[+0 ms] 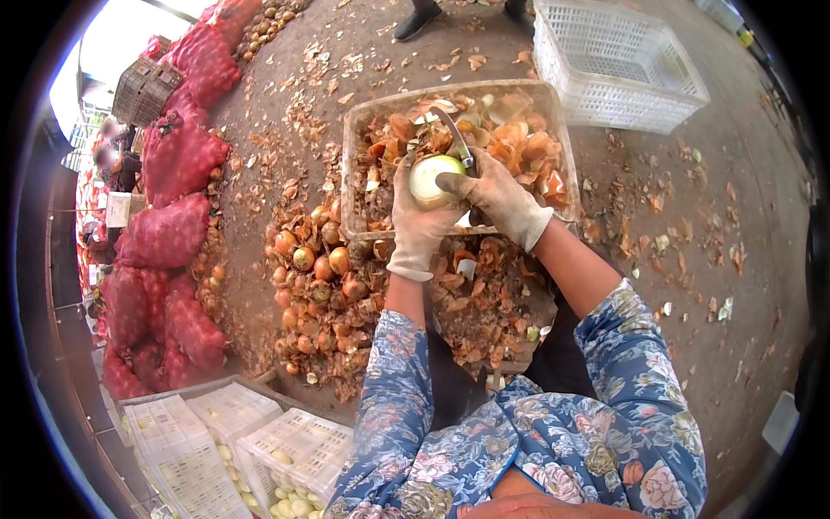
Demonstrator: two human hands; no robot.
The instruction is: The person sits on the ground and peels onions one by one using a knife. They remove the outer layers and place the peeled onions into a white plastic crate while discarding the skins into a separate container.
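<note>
My left hand (421, 224), in a pale work glove, cradles a peeled onion (434, 180) with a whitish-green surface. In my right hand (502, 194), gloved the same way, is a small curved knife (454, 130). Its blade points up and away from me, while the thumb rests on the onion. Both hands are over a shallow plastic crate (570, 162) filled with loose brown onion skins (519, 146). The knife's handle is mostly hidden by my right fingers.
Unpeeled onions (318, 259) lie heaped left of the crate. A white slatted crate (629, 97) stands at the far right. Red mesh sacks (165, 233) line the left side. Crates of peeled onions (292, 447) sit near left. A person's shoe (418, 21) shows at the top.
</note>
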